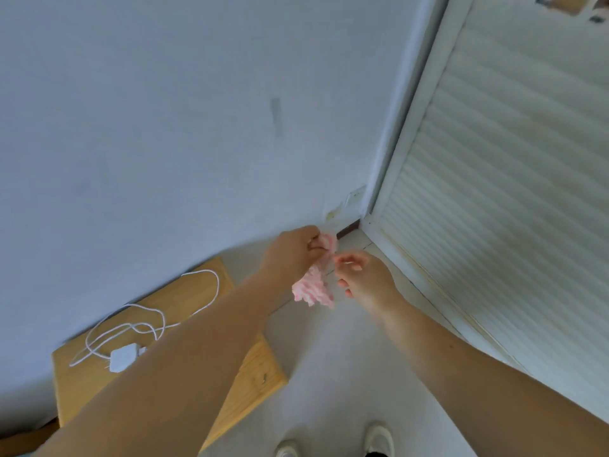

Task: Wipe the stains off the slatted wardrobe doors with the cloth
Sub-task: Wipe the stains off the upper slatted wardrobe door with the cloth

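Pale blue-grey wall [164, 127] fills most of the head view, meeting a white slatted wardrobe door [514, 199] at a corner on the right, with a light floor [333, 367] below. Just in front of that corner, out in the air and apart from the door, hangs the pink cloth [315, 285] — a fluffy, crumpled strip running from the left hand [293, 255] downward. The left hand grips the cloth's upper end, its fingers curled round the bunched fabric at the top. The right hand [365, 275] sits just beside the cloth on the door side; its thumb and forefinger are drawn together at the cloth's edge about halfway down, the other fingers loosely bent, though blur makes it hard to tell whether the pinch actually has fabric in it. Both bare forearms reach in from the bottom of the view toward the corner. Left of the cloth, against the wall, stands a wooden table [257, 377], partly covered by the left forearm; on it lies a white charger [123, 357] with its white cable [155, 318] looped loosely across the top. Low on the wall near the corner, a small white plate [355, 195] is fixed — what it is cannot be made out. Below the cloth, at the bottom edge, the toes of two pale shoes [379, 437] stand on the floor.
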`<state>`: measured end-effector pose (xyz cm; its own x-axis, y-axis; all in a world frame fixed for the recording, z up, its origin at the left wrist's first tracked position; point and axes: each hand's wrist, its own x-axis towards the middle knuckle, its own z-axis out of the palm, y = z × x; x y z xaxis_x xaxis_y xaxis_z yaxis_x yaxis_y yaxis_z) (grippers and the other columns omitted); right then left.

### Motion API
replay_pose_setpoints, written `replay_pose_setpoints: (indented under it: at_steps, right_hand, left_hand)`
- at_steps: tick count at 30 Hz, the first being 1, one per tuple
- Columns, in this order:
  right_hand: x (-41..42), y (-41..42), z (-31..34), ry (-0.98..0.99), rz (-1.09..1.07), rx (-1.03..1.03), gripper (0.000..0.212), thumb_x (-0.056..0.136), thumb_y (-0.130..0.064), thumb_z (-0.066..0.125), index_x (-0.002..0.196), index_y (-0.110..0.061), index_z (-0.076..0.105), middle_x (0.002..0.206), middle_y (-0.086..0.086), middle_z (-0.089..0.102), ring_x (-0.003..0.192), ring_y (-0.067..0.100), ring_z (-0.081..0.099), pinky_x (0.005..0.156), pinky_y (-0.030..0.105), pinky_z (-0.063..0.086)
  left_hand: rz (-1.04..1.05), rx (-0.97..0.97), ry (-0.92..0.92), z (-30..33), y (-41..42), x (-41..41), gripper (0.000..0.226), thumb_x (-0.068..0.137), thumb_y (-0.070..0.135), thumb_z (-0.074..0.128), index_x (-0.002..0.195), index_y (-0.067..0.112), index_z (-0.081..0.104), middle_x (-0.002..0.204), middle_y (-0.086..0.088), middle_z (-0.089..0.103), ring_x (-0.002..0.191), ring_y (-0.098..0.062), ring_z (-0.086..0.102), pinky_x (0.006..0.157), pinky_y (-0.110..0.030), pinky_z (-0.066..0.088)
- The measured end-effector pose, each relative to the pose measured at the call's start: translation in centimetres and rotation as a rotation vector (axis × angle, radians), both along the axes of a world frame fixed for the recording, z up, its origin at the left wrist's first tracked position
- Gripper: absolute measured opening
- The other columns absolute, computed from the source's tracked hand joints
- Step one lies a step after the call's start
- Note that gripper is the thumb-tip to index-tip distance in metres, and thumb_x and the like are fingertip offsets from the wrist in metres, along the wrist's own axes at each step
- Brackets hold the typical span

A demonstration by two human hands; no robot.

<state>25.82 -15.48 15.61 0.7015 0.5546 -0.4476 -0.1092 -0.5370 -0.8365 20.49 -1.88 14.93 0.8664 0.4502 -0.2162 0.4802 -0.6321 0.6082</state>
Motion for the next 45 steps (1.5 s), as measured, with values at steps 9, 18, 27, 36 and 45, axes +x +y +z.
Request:
replay_pose_setpoints:
  at_steps: [9, 18, 27, 36, 45]
  right_hand:
    - [12.7, -5.8, 18.3, -0.169, -0.174, 0.395, 0.024, 0.093, -0.008, 0.047, 0.097, -0.025, 0.064, 0.092, 0.002, 0.07, 0.08, 0.019, 0.07, 0.076, 0.035, 0.058]
    - [20.5, -8.3, 33.8, -0.498, -0.307, 0.73, 0.029, 0.1, -0.022, 0.043, 0.092, -0.04, 0.064, 0.089, -0.002, 0.072, 0.084, 0.019, 0.069, 0.083, 0.045, 0.056]
    - [25.6, -8.0, 47.6, -0.73, -0.444, 0.927, 0.008, 0.094, -0.03, 0.055, 0.101, -0.026, 0.059, 0.105, 0.017, 0.066, 0.093, 0.025, 0.068, 0.079, 0.041, 0.057]
    - [28.8, -8.9, 56.3, -1.117, -0.409, 0.808, 0.02, 0.097, -0.013, 0.048, 0.1, -0.02, 0.067, 0.086, 0.0, 0.074, 0.074, 0.017, 0.071, 0.052, 0.022, 0.052]
    - [33.0, -12.3, 63.0, -1.305, -0.502, 0.791, 0.04, 0.084, -0.016, 0.069, 0.119, -0.027, 0.054, 0.109, -0.005, 0.062, 0.093, 0.009, 0.062, 0.067, 0.02, 0.049]
  left_hand:
    - [0.155, -0.223, -0.473, 20.3, -6.7, 14.2, 0.02, 0.092, 0.019, 0.053, 0.073, 0.014, 0.056, 0.07, 0.001, 0.057, 0.067, -0.016, 0.056, 0.054, -0.021, 0.042]
    - [-0.234, -0.3, -0.817, 37.5, -12.2, 21.7, 0.018, 0.096, 0.019, 0.051, 0.098, 0.02, 0.069, 0.081, -0.011, 0.07, 0.068, -0.03, 0.068, 0.063, -0.041, 0.058]
    - [-0.567, -0.322, -1.035, 49.1, -12.1, 27.6, 0.037, 0.098, 0.012, 0.033, 0.099, 0.028, 0.067, 0.094, 0.011, 0.07, 0.085, -0.001, 0.064, 0.071, -0.014, 0.052]
    - [-0.727, -0.62, -1.048, 57.7, -10.1, 34.6, 0.041, 0.093, 0.015, 0.054, 0.131, 0.029, 0.048, 0.118, 0.007, 0.063, 0.097, -0.009, 0.065, 0.072, -0.02, 0.054]
    - [-0.753, -0.696, -1.281, 63.3, -12.9, 37.9, 0.025, 0.091, 0.001, 0.051, 0.111, 0.014, 0.06, 0.1, -0.005, 0.071, 0.086, -0.019, 0.068, 0.072, -0.035, 0.054]
